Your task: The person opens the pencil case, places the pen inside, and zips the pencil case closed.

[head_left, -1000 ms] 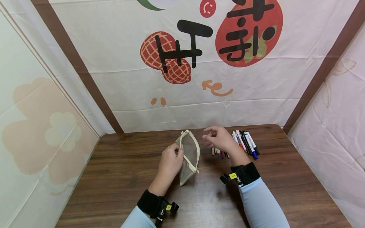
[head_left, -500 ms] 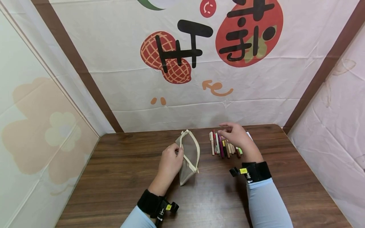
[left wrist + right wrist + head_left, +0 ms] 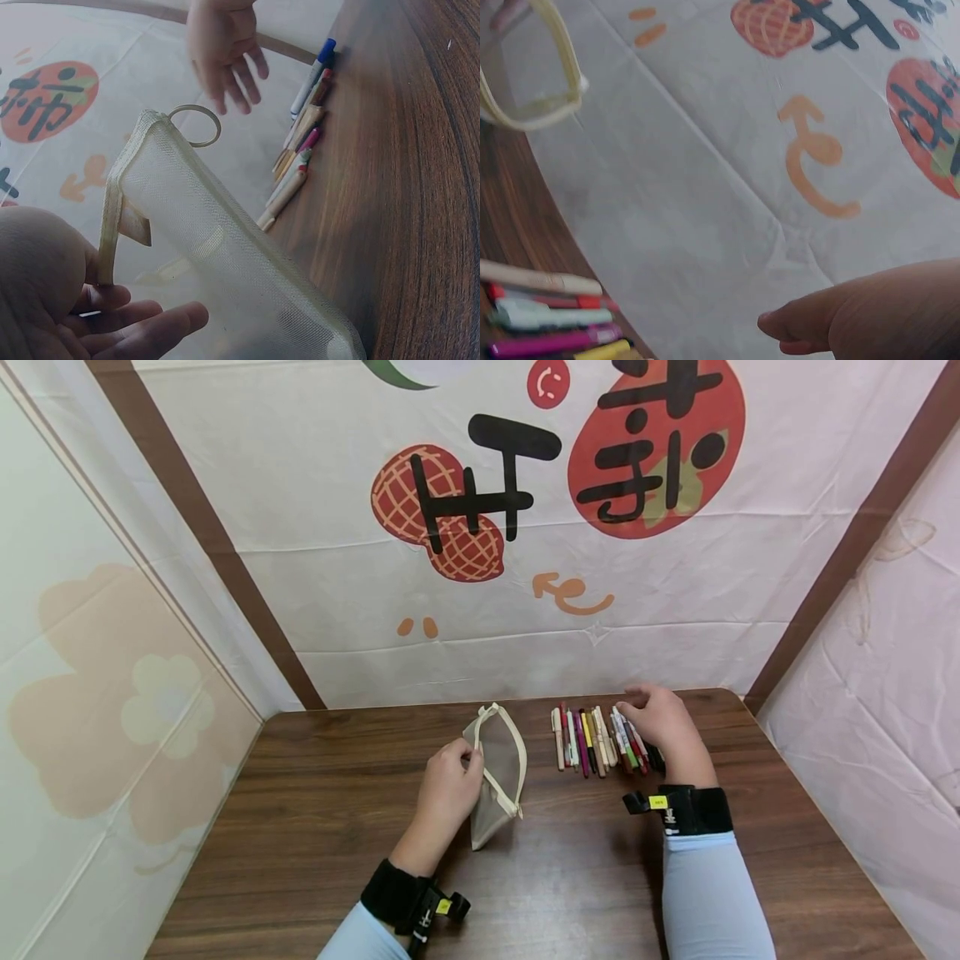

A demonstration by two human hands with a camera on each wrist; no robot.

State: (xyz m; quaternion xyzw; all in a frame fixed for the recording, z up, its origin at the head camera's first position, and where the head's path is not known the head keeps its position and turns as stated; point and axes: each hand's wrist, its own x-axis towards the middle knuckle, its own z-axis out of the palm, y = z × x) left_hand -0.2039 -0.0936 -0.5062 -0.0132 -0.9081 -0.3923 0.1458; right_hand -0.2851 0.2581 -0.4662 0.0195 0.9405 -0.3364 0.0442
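A beige mesh zipper pouch [image 3: 489, 817] stands on the table with its mouth spread wide. My left hand [image 3: 450, 783] pinches one side of its zipped edge between thumb and fingers. A wrist loop hangs from a corner of the pouch [image 3: 217, 225] in the left wrist view. To the right lies a row of several pens and markers [image 3: 585, 747] in mixed colours. Over the right end of that row hovers my right hand [image 3: 663, 725], hiding some markers. Seen from the left wrist, the right hand [image 3: 225, 56] has extended fingers and holds nothing.
The brown wooden table [image 3: 315, 827] ends at a printed white cloth backdrop [image 3: 345, 610] just behind the pens. A pale panel [image 3: 97, 760] borders the left side and a white cloth [image 3: 870, 693] the right.
My right hand has moved rightward from beside the pouch, across the pens to the row's right end, uncovering the left pens. My left hand and the pouch have stayed in place.
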